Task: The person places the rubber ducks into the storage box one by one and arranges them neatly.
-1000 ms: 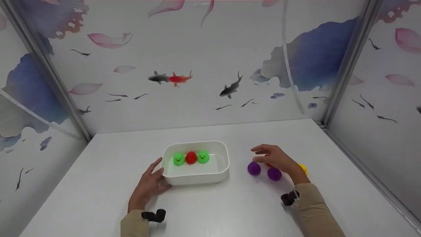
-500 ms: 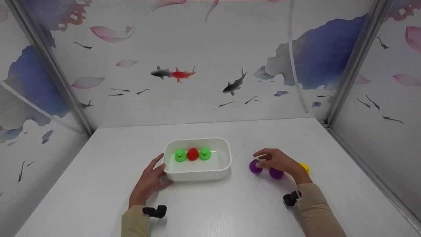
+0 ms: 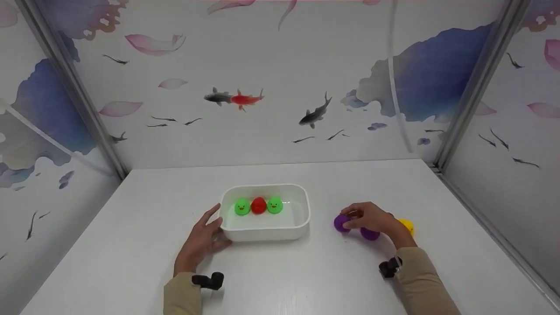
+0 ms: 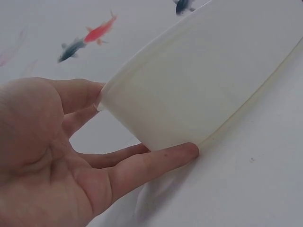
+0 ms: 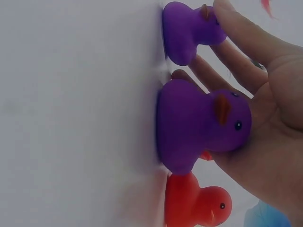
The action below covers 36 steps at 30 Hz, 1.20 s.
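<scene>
White desk (image 3: 280, 273) bears a tub (image 3: 264, 235) holding 2 green ducks (image 3: 242, 207) and 1 red toy (image 3: 259, 205); left of it, the left hand (image 3: 199, 240) touches it, fingers wide; rightward, the right hand (image 3: 372, 218) pinches the nearest purple duck (image 3: 340, 223).

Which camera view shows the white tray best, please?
The head view: it shows the white tray almost whole, with its inside and three toys in it. The left wrist view shows only part of its outside, close up. The right wrist view does not show it.
</scene>
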Available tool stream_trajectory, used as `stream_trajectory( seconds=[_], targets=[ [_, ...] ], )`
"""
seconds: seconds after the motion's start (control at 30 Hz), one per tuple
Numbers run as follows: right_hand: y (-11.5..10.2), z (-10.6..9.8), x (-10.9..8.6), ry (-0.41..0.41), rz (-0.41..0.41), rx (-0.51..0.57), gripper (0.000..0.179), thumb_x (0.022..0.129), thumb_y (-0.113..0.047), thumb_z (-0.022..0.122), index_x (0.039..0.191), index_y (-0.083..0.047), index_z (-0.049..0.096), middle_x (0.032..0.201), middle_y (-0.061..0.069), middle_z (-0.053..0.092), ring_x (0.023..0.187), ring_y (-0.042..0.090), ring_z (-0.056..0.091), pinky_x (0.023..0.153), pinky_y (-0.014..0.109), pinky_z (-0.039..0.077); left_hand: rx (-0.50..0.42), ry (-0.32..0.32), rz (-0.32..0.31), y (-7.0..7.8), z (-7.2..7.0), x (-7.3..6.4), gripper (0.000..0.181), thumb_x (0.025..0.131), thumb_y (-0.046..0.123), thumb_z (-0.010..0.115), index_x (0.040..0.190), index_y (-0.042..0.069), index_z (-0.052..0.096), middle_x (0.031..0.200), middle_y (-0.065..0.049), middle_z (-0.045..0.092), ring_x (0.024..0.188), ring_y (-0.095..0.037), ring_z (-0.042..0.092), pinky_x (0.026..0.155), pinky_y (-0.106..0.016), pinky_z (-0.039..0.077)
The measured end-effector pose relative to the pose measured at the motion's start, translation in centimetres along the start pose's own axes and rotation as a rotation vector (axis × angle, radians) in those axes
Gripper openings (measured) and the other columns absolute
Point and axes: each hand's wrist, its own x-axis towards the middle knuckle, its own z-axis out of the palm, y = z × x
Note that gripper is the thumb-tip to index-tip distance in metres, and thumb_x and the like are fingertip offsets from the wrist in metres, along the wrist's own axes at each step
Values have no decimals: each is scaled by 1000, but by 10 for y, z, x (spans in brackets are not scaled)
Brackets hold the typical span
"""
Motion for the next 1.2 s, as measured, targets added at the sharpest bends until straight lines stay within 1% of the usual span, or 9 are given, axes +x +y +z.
stream_trajectory(
  seconds=[0.07, 0.23, 0.37, 0.53, 0.63, 0.87, 1.03, 1.2],
  targets=[
    [0, 1, -1, 11, 8, -13, 43, 90, -31, 76, 127, -11, 66, 131, 15, 66, 122, 32, 62, 108, 50, 51, 3, 0, 0, 0, 0, 0, 53, 107, 26, 45, 158, 32, 28, 160, -20, 37, 142, -41, 45, 99, -48, 57],
    [0, 1, -1, 25, -5, -53, 43, 90, -31, 75, 127, -11, 67, 126, 13, 68, 116, 28, 62, 107, 51, 50, 7, 3, -4, 0, 1, 1, 53, 107, 26, 45, 158, 33, 29, 160, -20, 36, 142, -40, 45, 99, -48, 57],
    [0, 0, -2, 37, 9, -66, 42, 89, -31, 76, 125, -12, 68, 124, 10, 68, 114, 25, 61, 106, 50, 51, 3, 2, -2, -1, 1, 0, 54, 107, 26, 45, 158, 33, 28, 160, -20, 36, 142, -41, 45, 99, -48, 56],
    [0, 1, -1, 50, 17, -77, 41, 89, -31, 76, 125, -11, 68, 124, 11, 68, 114, 26, 61, 106, 51, 51, -3, -8, -4, 0, 1, -1, 55, 107, 27, 47, 158, 33, 27, 161, -20, 34, 143, -41, 44, 100, -49, 56],
    [-1, 1, -1, 54, 25, -73, 42, 89, -34, 75, 125, -12, 68, 124, 10, 68, 115, 26, 61, 106, 52, 50, -6, -12, -2, 0, 1, -1, 56, 107, 27, 47, 158, 33, 27, 161, -19, 34, 143, -41, 44, 100, -48, 56],
    [-8, 2, 0, 59, 36, -20, 45, 88, -42, 75, 123, -14, 67, 126, 9, 67, 117, 27, 60, 106, 51, 50, -11, 3, 3, -3, -2, 0, 56, 106, 27, 50, 158, 32, 29, 159, -19, 38, 142, -40, 46, 98, -49, 57],
    [-16, 1, 0, 66, 34, 25, 46, 89, -43, 75, 124, -15, 66, 133, 11, 64, 121, 28, 61, 106, 49, 52, -11, 8, -14, -3, -2, 0, 57, 106, 29, 50, 158, 33, 28, 159, -18, 39, 141, -40, 46, 100, -49, 56],
    [-29, 1, -1, 84, 17, 64, 43, 90, -40, 74, 124, -15, 66, 135, 13, 62, 122, 30, 63, 107, 51, 51, 8, 5, -10, -1, 0, 0, 56, 107, 27, 47, 158, 33, 27, 159, -20, 38, 142, -40, 46, 101, -50, 55]
  ],
)
